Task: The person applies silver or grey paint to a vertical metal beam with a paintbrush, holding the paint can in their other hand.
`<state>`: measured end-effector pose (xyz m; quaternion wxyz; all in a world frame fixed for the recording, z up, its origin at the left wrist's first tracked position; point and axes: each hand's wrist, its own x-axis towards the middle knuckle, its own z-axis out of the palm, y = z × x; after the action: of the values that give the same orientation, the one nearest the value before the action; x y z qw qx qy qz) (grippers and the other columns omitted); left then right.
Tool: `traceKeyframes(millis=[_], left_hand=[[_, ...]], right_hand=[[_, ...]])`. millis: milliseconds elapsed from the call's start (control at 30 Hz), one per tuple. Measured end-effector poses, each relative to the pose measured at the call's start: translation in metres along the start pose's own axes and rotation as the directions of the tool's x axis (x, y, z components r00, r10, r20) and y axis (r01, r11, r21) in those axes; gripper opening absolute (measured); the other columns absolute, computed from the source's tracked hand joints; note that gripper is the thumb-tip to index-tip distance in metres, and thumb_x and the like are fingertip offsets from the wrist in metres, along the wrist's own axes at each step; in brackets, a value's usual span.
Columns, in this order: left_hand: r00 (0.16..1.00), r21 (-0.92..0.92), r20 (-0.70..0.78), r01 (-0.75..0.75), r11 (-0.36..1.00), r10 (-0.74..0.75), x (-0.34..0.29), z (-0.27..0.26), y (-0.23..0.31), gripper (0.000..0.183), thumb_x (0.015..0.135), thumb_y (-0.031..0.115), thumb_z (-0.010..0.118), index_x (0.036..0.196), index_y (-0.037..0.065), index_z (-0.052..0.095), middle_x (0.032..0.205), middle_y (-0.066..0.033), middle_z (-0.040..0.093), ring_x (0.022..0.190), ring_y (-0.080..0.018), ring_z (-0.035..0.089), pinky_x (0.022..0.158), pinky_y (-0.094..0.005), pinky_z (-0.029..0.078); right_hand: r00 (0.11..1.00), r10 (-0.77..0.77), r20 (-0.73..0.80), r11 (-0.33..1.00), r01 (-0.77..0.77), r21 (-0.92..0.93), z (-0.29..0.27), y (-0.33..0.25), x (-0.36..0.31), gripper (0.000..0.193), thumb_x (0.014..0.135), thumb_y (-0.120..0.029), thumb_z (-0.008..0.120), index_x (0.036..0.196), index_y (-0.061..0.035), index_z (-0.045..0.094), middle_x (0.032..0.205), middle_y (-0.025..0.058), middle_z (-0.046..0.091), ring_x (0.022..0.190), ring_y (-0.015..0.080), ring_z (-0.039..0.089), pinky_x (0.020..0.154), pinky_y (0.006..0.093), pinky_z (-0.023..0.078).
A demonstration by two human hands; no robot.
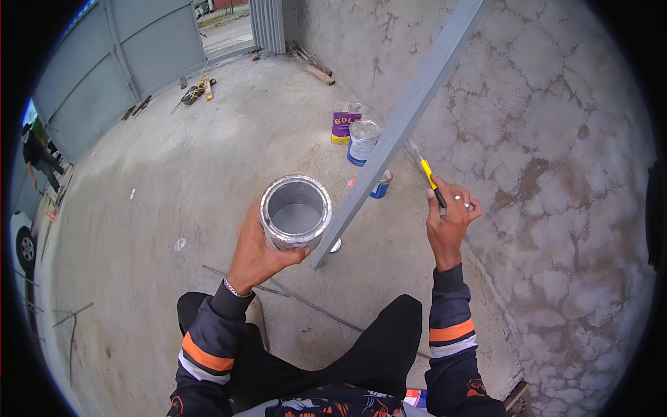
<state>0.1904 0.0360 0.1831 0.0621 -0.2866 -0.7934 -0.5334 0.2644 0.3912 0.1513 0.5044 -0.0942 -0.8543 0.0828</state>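
My left hand (260,249) grips an open metal paint can (267,233) from its side and base. Grey paint lies inside the can, and smears coat its rim. In my right hand (451,217) is a paintbrush (426,169) with a yellow and black handle, pinched between thumb and fingers. Its pale head points up and left, close to a long grey bar (389,149), and is hard to make out. The bar slants across the view between my two hands. Its lower end is beside the can, and its upper end leaves the top of the picture.
Beyond the bar stand a purple and yellow tin (340,128), a white and blue can (363,144) and a partly hidden blue can (380,186). A cracked plaster wall (556,153) rises at right. Thin rods (316,306) lie by my legs. A person (45,160) is far left.
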Motion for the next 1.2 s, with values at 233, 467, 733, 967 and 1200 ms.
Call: traceKeyframes(millis=[233, 467, 733, 967, 1200], left_hand=[[0.997, 0.058, 0.041, 0.067, 0.996, -0.069, 0.0, -0.003, -0.003, 0.095, 0.065, 0.023, 0.092, 0.146, 0.001, 0.048, 0.137, -0.0154, 0.061, 0.13, -0.0306, 0.06, 0.112, -0.0421, 0.046], [1.0, -0.006, 0.009, -0.02, 1.0, 0.021, 0.004, -0.001, 0.004, 0.088, 0.063, 0.023, 0.093, 0.139, 0.0, 0.054, 0.13, -0.0166, 0.065, 0.122, -0.0313, 0.065, 0.107, -0.0421, 0.05], [1.0, -0.013, -0.008, -0.019, 1.0, 0.019, 0.002, 0.001, -0.005, 0.091, 0.061, 0.024, 0.094, 0.139, 0.001, 0.054, 0.129, -0.0171, 0.067, 0.122, -0.0299, 0.066, 0.106, -0.0412, 0.051], [0.999, -0.006, -0.02, -0.027, 1.0, 0.027, 0.004, -0.002, 0.004, 0.09, 0.061, 0.022, 0.094, 0.138, 0.0, 0.053, 0.128, -0.0174, 0.068, 0.118, -0.0304, 0.068, 0.104, -0.0412, 0.053], [0.999, 0.027, 0.01, -0.051, 0.998, 0.051, 0.005, -0.007, 0.008, 0.088, 0.061, 0.021, 0.093, 0.137, 0.0, 0.055, 0.13, -0.0176, 0.067, 0.121, -0.0302, 0.066, 0.104, -0.0421, 0.052]], right_hand=[[0.812, 0.47, 0.346, 0.745, -0.575, 0.338, 0.033, -0.043, -0.181, 0.016, 0.098, -0.009, 0.067, 0.112, -0.0069, 0.075, 0.103, 0.0066, 0.067, 0.102, 0.0214, 0.063, 0.094, 0.038, 0.046], [0.824, 0.444, 0.351, 0.628, -0.566, 0.534, 0.057, 0.014, -0.084, 0.015, 0.104, -0.01, 0.058, 0.111, -0.0011, 0.068, 0.097, 0.011, 0.071, 0.092, 0.0188, 0.066, 0.086, 0.0338, 0.052], [0.825, 0.354, 0.44, 0.448, -0.563, 0.694, 0.075, 0.072, 0.036, 0.02, 0.101, -0.019, 0.07, 0.113, -0.0031, 0.074, 0.098, -0.0025, 0.067, 0.089, 0.0092, 0.057, 0.083, 0.0265, 0.046], [0.829, 0.24, 0.505, 0.385, -0.559, 0.734, 0.077, 0.074, 0.09, 0.028, 0.097, -0.022, 0.078, 0.119, -0.0044, 0.075, 0.098, -0.0037, 0.066, 0.088, 0.0074, 0.055, 0.078, 0.0261, 0.045], [0.771, 0.235, 0.591, 0.346, -0.635, 0.691, 0.082, 0.071, 0.114, 0.035, 0.095, -0.018, 0.082, 0.124, -0.0033, 0.073, 0.109, 0.0012, 0.072, 0.096, 0.0099, 0.062, 0.078, 0.0255, 0.046]])
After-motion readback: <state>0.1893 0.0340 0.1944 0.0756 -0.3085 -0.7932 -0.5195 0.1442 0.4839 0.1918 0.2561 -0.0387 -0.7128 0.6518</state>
